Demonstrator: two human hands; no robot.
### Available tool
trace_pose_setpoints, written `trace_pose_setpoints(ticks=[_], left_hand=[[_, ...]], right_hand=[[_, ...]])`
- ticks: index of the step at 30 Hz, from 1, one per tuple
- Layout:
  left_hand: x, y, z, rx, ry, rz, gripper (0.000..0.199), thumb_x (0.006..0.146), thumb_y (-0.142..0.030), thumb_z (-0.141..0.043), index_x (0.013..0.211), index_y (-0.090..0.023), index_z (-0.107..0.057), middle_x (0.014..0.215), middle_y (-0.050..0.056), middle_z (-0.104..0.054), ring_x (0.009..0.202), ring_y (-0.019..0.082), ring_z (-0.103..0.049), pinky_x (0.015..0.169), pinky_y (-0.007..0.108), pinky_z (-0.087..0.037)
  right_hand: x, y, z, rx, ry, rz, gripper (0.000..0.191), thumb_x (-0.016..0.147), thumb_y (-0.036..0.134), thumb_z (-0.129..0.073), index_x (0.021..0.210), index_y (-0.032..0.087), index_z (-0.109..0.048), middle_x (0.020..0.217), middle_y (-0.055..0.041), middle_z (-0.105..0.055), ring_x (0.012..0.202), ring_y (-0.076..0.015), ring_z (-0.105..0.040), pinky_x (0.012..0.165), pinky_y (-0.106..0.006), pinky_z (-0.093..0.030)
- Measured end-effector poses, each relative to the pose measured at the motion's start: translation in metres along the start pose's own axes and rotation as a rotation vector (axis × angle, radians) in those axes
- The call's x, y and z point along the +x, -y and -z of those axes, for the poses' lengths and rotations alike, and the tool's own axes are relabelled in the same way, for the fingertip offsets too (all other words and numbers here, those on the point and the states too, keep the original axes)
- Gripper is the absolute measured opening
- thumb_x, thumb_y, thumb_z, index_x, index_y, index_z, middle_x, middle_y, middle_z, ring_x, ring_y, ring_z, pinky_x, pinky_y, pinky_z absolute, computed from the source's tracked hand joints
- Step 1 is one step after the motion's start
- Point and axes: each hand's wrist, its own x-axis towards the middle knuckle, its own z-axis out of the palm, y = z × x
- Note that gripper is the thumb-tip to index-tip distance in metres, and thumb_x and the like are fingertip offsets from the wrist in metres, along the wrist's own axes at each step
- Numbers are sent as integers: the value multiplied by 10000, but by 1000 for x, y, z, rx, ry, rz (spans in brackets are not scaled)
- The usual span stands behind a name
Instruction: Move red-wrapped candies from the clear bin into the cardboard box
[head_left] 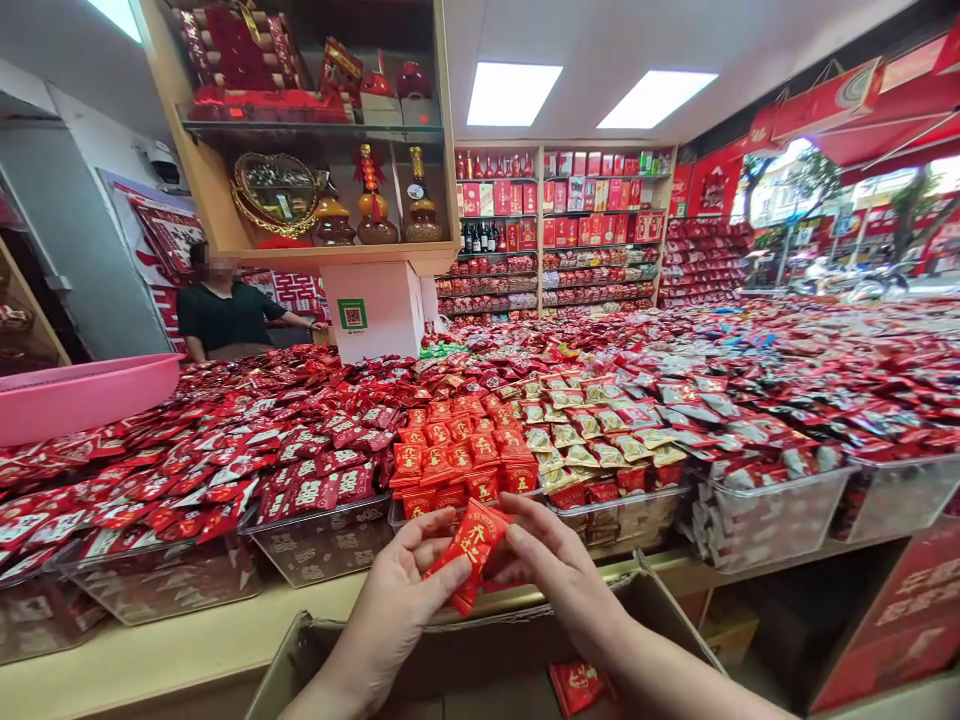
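Between my two hands is a red candy packet [474,548] with gold lettering, tilted to one side. My left hand [411,585] pinches its lower left part with thumb and fingers. The upper right edge of the packet is gripped by my right hand [553,560]. Just beyond lie rows of matching red packets [457,440] in a clear plastic bin. Below my wrists stands an open cardboard box [480,650], and one red packet [577,687] lies inside it.
Clear bins [322,545] heaped with wrapped sweets line the counter edge [180,635]. Gold and white packets [592,420] fill the bin at right. A pink basin [82,395] sits at left. A person [225,305] in dark clothing stands behind the counter near a white pillar [379,310].
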Motion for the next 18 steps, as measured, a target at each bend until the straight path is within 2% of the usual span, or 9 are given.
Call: trace_pose_setpoints(ticks=[4, 7, 9, 12, 16, 18], left_hand=[[-4, 2, -10, 95, 34, -13, 493, 646, -192, -680, 1079, -164, -444, 827, 56, -689, 769, 191, -629, 662, 291, -495], [-9, 3, -15, 194, 46, -15, 369, 671, -226, -654, 1014, -153, -541, 870, 61, -681, 837, 199, -610, 722, 292, -479], [-10, 1, -18, 262, 50, -32, 267, 685, -248, -636, 930, -144, -609, 880, 63, -684, 861, 201, -598, 762, 287, -460], [-10, -3, -23, 278, 19, -8, 221, 657, -256, -659, 846, -142, -644, 829, 55, -695, 799, 195, -605, 712, 272, -466], [-6, -2, -25, 40, -70, 28, 192, 639, -234, -678, 809, -156, -631, 806, 45, -690, 784, 181, -611, 722, 280, -464], [-5, 3, -23, -91, -80, 40, 189, 638, -219, -682, 808, -158, -626, 791, 44, -685, 773, 179, -616, 732, 296, -462]], right_hand=[[-1, 0, -2, 16, 1, -30, 302, 686, 404, -599, 798, 137, -513, 646, 10, -519, 543, -85, -464, 517, -222, -396], [-3, -2, 2, -23, 18, -15, 312, 652, 413, -630, 671, 133, -494, 561, 37, -461, 513, -69, -400, 500, -209, -332], [-4, -1, 4, -45, 36, -8, 319, 640, 413, -641, 652, 132, -490, 554, 39, -453, 513, -69, -388, 498, -210, -312], [-4, 0, 7, -38, 32, -14, 320, 648, 420, -631, 651, 139, -478, 553, 36, -462, 511, -76, -401, 501, -218, -319], [-2, -2, 7, 14, 41, 35, 329, 662, 347, -642, 844, 177, -427, 679, 21, -521, 603, -98, -470, 557, -227, -364], [-1, -6, 5, 5, 58, 44, 368, 643, 277, -665, 863, 196, -381, 729, 20, -518, 654, -102, -476, 584, -225, -369]])
